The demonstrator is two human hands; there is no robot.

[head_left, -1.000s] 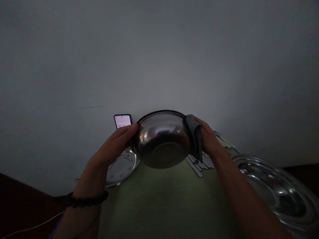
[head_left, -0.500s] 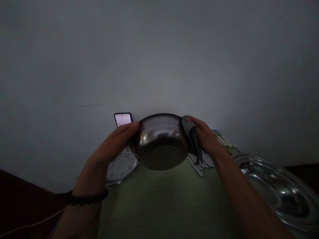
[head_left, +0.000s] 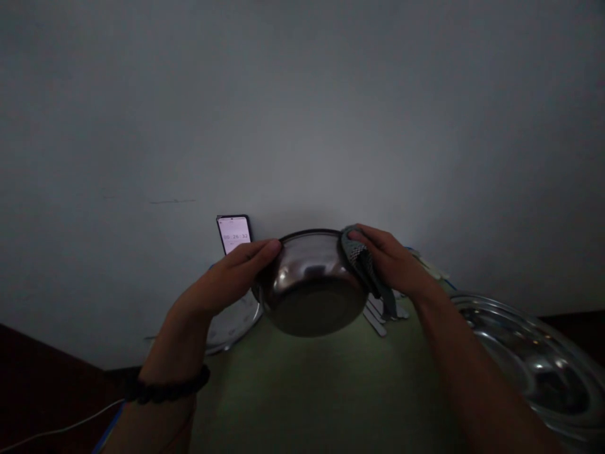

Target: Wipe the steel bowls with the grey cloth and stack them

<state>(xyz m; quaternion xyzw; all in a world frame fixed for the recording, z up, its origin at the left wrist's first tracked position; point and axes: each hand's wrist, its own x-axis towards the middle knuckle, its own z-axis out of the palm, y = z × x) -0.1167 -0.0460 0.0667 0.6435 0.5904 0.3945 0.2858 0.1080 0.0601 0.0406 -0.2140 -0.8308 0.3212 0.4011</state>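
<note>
A shiny metal bowl (head_left: 312, 284) is held up over the green table, tilted so that its underside and outer wall face me. My left hand (head_left: 239, 271) grips its left rim, thumb on the outside. On the opposite side, my right hand (head_left: 390, 258) is closed on a grey-green cloth (head_left: 362, 261), pressing it against the bowl's right rim. Part of the cloth hangs down below the fingers. The inside of the bowl is turned away and hidden.
A phone (head_left: 236, 233) showing a timer leans on the wall behind my left hand. Below it lies a metal plate (head_left: 234, 325). Several flat-handled utensils (head_left: 375, 320) lie behind the cloth. A large metal basin (head_left: 534, 359) stands at the right. The green table (head_left: 312, 391) stretches in front.
The bowl has come down slightly and a little to the right, with both hands still on it. More of the phone's screen shows now.
</note>
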